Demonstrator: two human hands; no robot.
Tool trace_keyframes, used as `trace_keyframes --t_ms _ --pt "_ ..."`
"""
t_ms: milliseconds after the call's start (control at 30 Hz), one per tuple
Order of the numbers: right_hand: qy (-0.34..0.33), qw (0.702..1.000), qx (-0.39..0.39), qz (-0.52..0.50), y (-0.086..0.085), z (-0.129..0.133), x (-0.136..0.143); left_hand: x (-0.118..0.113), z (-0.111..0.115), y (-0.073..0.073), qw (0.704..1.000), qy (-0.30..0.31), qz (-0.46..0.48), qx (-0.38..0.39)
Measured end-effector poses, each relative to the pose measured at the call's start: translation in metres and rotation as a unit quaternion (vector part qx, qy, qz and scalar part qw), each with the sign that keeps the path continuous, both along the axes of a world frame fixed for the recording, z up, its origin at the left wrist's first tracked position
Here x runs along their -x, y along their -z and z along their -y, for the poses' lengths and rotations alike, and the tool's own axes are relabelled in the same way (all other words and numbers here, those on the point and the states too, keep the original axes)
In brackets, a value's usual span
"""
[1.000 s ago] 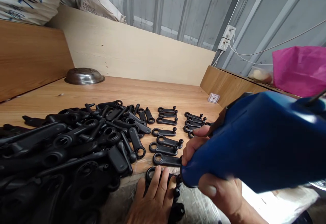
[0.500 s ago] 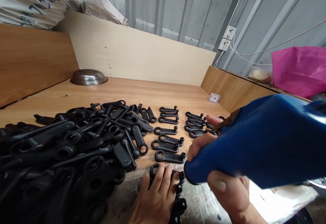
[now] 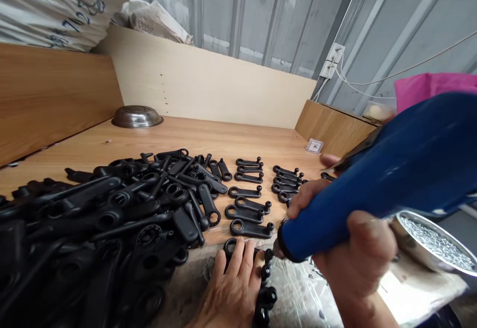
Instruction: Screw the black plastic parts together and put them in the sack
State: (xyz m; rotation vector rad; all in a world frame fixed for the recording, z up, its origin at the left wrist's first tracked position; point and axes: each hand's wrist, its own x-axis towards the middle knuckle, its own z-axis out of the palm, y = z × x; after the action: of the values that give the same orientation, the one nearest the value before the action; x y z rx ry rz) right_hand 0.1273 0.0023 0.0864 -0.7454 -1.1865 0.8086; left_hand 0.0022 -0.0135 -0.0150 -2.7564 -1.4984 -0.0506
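My left hand point(image 3: 233, 281) lies with its fingers spread over black crank-shaped parts at the near edge, pressing on one whose ring end point(image 3: 230, 246) shows past the fingertips. Wrapped round a blue power tool point(image 3: 346, 194), my right hand point(image 3: 354, 253) holds it tilted, its tip down beside the knob end point(image 3: 269, 254) of that part. More knob ends point(image 3: 267, 295) stick out along the right side of my left hand. Beyond it, similar parts point(image 3: 251, 228) lie in a column, and a second group point(image 3: 286, 179) lies further right.
A big heap of black parts point(image 3: 149, 204) covers the left. An upturned metal bowl point(image 3: 137, 117) sits at the back left. At the right stands a bowl of small metal screws point(image 3: 436, 241). A small square clock point(image 3: 314, 145) is near the right board point(image 3: 331, 122).
The blue tool has tilted and swung, its tip now showing at the part's knob end. The screw bowl has come into fuller view. My left hand has kept its place on the parts.
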Motion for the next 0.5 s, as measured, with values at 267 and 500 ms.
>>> trace_keyframes --t_ms 267,500 --pt "-0.055 0.996 0.014 -0.062 0.007 -0.004 0.001 -0.002 0.000 0.008 1.000 -0.013 0.005 -0.017" --pt "-0.078 0.995 0.031 -0.050 0.005 -0.004 -0.002 -0.002 0.000 0.018 0.999 -0.016 0.002 -0.049"
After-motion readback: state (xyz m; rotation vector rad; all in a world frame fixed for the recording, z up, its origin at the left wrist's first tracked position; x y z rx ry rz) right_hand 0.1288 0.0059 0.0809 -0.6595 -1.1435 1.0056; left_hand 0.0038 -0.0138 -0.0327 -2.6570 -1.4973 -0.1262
